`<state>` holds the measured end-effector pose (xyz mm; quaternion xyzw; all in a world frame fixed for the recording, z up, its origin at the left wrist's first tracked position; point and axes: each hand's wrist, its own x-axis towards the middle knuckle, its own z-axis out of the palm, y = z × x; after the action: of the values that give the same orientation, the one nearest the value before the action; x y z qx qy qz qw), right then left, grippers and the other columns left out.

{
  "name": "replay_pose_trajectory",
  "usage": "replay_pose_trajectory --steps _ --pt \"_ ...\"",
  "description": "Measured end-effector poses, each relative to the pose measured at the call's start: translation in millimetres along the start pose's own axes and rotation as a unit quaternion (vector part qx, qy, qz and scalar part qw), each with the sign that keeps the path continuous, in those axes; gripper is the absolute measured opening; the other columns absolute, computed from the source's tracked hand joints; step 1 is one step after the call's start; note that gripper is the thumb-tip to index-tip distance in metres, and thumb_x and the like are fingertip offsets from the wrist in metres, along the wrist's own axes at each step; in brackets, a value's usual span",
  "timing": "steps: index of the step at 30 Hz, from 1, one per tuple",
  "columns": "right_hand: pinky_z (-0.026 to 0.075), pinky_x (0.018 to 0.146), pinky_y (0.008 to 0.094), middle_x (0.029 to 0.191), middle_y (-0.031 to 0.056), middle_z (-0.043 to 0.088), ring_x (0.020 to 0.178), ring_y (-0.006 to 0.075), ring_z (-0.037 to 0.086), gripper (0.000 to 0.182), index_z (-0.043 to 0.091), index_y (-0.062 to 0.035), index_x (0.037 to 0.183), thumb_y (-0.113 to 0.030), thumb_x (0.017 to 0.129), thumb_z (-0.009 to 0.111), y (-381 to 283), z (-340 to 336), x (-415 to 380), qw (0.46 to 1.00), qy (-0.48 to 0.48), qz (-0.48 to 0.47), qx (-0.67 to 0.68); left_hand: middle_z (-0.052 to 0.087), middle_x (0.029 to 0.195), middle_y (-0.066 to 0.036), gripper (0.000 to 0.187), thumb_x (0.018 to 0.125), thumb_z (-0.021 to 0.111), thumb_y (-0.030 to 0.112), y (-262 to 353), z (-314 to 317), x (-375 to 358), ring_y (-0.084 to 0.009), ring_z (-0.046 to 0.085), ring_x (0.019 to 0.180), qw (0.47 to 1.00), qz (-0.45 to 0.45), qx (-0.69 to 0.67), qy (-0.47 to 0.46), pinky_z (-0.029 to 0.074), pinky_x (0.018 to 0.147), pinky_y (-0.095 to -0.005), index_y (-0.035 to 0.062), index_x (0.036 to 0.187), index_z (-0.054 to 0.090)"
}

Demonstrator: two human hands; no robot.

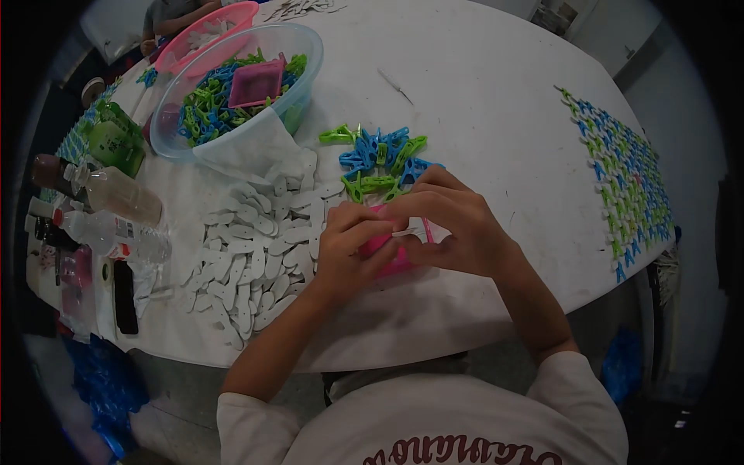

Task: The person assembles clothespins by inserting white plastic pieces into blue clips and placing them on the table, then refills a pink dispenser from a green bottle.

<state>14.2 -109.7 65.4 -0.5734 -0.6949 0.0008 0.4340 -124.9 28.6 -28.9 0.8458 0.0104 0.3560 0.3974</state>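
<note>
My left hand [350,246] and my right hand [463,225] meet over a small pink basket [397,262] near the table's front. Between their fingertips is a small thin white piece [409,232], and both hands pinch it; its far ends are hidden by my fingers. Just beyond my hands lies a loose cluster of blue and green plastic clothespins [380,155]. To the left of my left hand spreads a heap of flat white pieces [252,248] with rounded ends and small holes.
A clear blue basin [310,66] of clothespins holds a pink tray [257,84]. Behind it is a pink basin [246,14], near another person's arm [180,22]. Bottles [116,194] and a black phone-like object [125,298] stand left. Clothespins [620,170] lie in rows right.
</note>
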Motion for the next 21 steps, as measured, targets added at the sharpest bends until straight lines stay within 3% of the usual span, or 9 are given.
replay_pose_trajectory --steps 3,6,9,11,12,15,17,19,21 --pt "0.047 0.077 0.0317 0.081 0.0003 0.069 0.079 0.0183 0.062 0.046 0.07 -0.0073 0.111 0.005 0.068 0.079 -2 0 -2 1.0 0.029 0.005 -0.001 0.065 0.099 -0.005 0.03 0.067 0.083 0.0 9 -4 2 -0.0222 0.061 0.089 0.998 0.001 -0.057 0.028 0.047 0.076 -0.0339 0.0071 0.094 0.073" --pt "0.047 0.078 0.0326 0.09 0.0026 0.07 0.087 0.0192 0.062 0.042 0.068 -0.0064 0.113 0.002 0.073 0.078 2 0 -5 0.999 0.041 -0.006 0.032 0.064 0.096 -0.006 0.026 0.072 0.082 0.0 13 -6 2 -0.0204 0.062 0.086 0.995 -0.036 -0.088 0.042 0.048 0.072 -0.0306 0.0055 0.095 0.073" --pt "0.047 0.081 0.0326 0.109 0.0075 0.068 0.099 0.0205 0.059 0.041 0.067 -0.0078 0.119 -0.003 0.079 0.075 25 -16 -17 0.983 0.153 0.035 0.091 0.065 0.094 -0.007 0.021 0.079 0.079 -0.001 11 -9 5 -0.0177 0.062 0.085 0.988 -0.066 -0.12 0.072 0.049 0.072 -0.0288 0.0038 0.098 0.072" --pt "0.049 0.088 0.0381 0.118 0.0099 0.063 0.108 0.0276 0.055 0.038 0.065 -0.0112 0.126 -0.014 0.089 0.07 63 -22 -36 0.971 0.084 0.178 -0.134 0.068 0.095 -0.007 0.015 0.085 0.075 -0.002 8 -10 6 -0.0129 0.062 0.085 0.964 -0.095 -0.233 0.085 0.048 0.071 -0.0263 0.0008 0.099 0.07" --pt "0.048 0.091 0.0395 0.118 0.0092 0.062 0.109 0.028 0.055 0.04 0.064 -0.0124 0.129 -0.017 0.089 0.071 78 -17 -45 0.96 0.075 0.192 -0.192 0.068 0.095 -0.007 0.015 0.085 0.075 -0.002 9 -11 6 -0.0129 0.062 0.085 0.965 -0.094 -0.233 0.08 0.048 0.071 -0.0263 0.0008 0.099 0.07" --pt "0.048 0.093 0.0403 0.118 0.0088 0.062 0.11 0.0279 0.054 0.042 0.064 -0.0157 0.129 -0.021 0.088 0.074 97 0 -59 0.941 0.015 0.251 -0.227 0.068 0.087 -0.004 0.01 0.09 0.07 -0.002 14 -14 5 -0.0076 0.059 0.073 0.933 -0.194 -0.293 0.075 0.046 0.06 -0.0226 0.0008 0.099 0.065" --pt "0.049 0.093 0.04 0.118 0.0089 0.061 0.108 0.0274 0.054 0.045 0.064 -0.0162 0.128 -0.022 0.086 0.076 100 1 -62 0.939 -0.002 0.229 -0.256 0.068 0.094 -0.004 0.014 0.089 0.07 -0.004 18 -14 6 -0.0084 0.063 0.084 0.9 -0.251 -0.343 0.091 0.049 0.074 -0.0229 -0.0012 0.101 0.065" --pt "0.049 0.092 0.0397 0.117 0.009 0.061 0.107 0.027 0.055 0.047 0.064 -0.0167 0.128 -0.024 0.084 0.078 101 1 -62 0.938 -0.021 0.204 -0.281 0.068 0.093 -0.004 0.015 0.088 0.07 -0.006 18 -15 7 -0.0083 0.063 0.083 0.899 -0.259 -0.345 0.078 0.05 0.075 -0.023 -0.0008 0.102 0.065" --pt "0.05 0.092 0.0383 0.114 0.0087 0.062 0.105 0.0265 0.057 0.049 0.064 -0.0132 0.126 -0.027 0.082 0.08 97 -4 -60 0.922 -0.06 0.258 -0.283 0.068 0.092 -0.004 0.017 0.088 0.069 -0.007 16 -16 7 -0.0082 0.064 0.083 0.896 -0.268 -0.346 0.07 0.05 0.075 -0.0231 -0.0004 0.103 0.064"
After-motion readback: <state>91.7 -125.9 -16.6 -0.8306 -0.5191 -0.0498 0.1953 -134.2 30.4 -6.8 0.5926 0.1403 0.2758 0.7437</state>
